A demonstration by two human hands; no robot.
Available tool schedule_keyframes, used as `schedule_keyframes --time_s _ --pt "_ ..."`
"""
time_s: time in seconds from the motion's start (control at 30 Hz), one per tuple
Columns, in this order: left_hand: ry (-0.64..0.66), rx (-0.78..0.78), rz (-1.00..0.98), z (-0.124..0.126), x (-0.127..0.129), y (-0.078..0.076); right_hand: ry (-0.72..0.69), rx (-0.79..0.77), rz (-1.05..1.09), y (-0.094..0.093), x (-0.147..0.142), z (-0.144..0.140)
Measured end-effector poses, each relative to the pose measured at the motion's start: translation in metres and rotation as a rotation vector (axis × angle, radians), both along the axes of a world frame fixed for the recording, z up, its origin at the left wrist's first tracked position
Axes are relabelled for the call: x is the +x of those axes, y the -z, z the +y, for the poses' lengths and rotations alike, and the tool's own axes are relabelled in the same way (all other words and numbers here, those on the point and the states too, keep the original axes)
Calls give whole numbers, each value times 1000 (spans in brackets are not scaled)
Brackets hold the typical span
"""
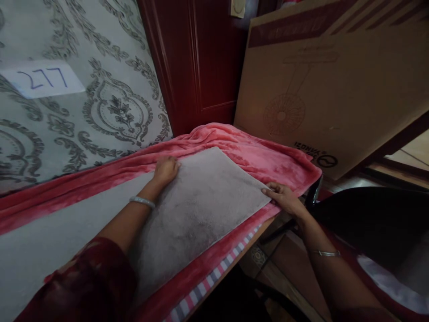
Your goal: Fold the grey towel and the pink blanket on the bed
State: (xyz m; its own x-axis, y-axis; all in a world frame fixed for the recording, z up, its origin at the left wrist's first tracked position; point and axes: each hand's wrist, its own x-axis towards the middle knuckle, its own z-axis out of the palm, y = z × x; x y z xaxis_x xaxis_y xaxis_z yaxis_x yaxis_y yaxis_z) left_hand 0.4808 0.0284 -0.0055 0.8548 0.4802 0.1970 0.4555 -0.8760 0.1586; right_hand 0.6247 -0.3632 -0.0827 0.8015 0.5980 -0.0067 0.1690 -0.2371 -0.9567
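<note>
Left hand (166, 171) flat on grey towel (201, 205) | right hand (283, 199) pinching its corner | pink blanket (261, 156) beneath

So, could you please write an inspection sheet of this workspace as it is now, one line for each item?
Surface: table edge covered by a pink fleece blanket over a checked cloth.
Job's things: grey rectangular towel lying flat on the blanket.
Clutter: nothing seen.
Grippers: left hand rests flat on the towel's far edge; right hand touches its right corner. Bangles on both wrists.
Cables: nothing seen.
Surroundings: patterned grey wall with a paper label reading 277, dark red wooden door, large brown cardboard box leaning at the right.
</note>
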Motion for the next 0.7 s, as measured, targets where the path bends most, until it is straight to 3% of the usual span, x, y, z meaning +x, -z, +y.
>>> schedule_keyframes --time_s 0.1,0.17,0.23,0.33,0.47,0.7 --pt "260 56 11 -36 -29 0 -9 12 -13 1 1 -1" --pt "444 78 24 -61 -53 8 -19 9 -21 2 2 -2" --pt "538 79 54 -81 -77 20 -22 -1 -31 2 3 -2" --pt "579 98 119 -98 -100 38 13 -14 -42 2 3 -2" --pt "569 154 110 -102 -107 53 36 -28 -41 3 4 -2" --pt "533 134 167 -107 -106 47 35 -49 -91 2 1 0"
